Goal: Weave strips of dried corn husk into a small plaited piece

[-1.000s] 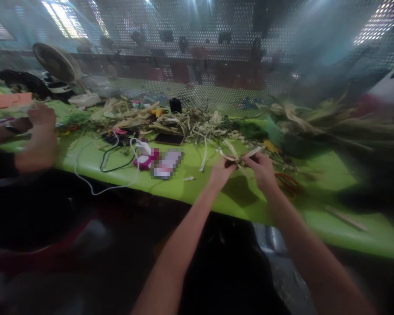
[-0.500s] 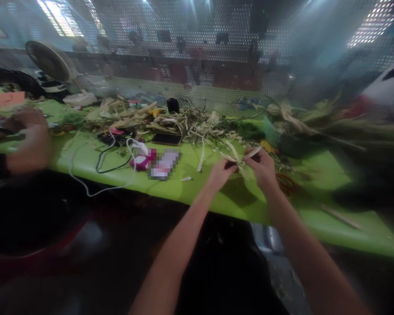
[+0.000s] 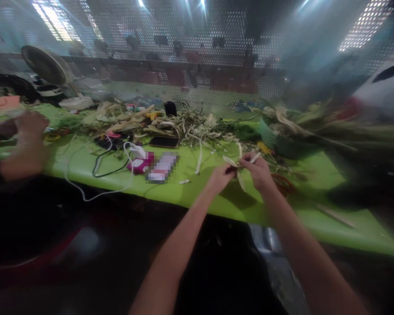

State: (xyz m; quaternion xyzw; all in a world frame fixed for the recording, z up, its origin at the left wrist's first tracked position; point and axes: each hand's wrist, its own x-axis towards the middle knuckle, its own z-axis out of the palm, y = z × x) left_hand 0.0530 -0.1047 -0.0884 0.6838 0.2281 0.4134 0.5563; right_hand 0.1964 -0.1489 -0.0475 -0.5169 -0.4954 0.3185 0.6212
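Observation:
Pale dried husk strips [image 3: 241,180] cross between my two hands above the green tabletop. My left hand [image 3: 221,176] pinches them from the left, its thumb and fingers closed. From the right, my right hand [image 3: 258,169] grips the same strips close to the crossing, one pale end sticking up past its fingers. Short ends point up, left and downward from the middle. The fingertips partly hide where the strips meet. A long loose husk strip [image 3: 198,156] lies on the table left of my hands, and a small husk scrap [image 3: 184,181] is nearer the edge.
A heap of dried husks [image 3: 197,127] runs along the back. Left of my hands lie a dark phone [image 3: 163,141], a blurred-out phone [image 3: 162,167] and a white charger with cables [image 3: 138,152]. A co-worker's hand [image 3: 31,131] is far left. A fan [image 3: 46,65] stands behind; a stick [image 3: 335,215] lies right.
The husk strips between my hands have turned: one end now stands upright and another hangs downward. Both hands keep their pinch. The whole view has shifted slightly.

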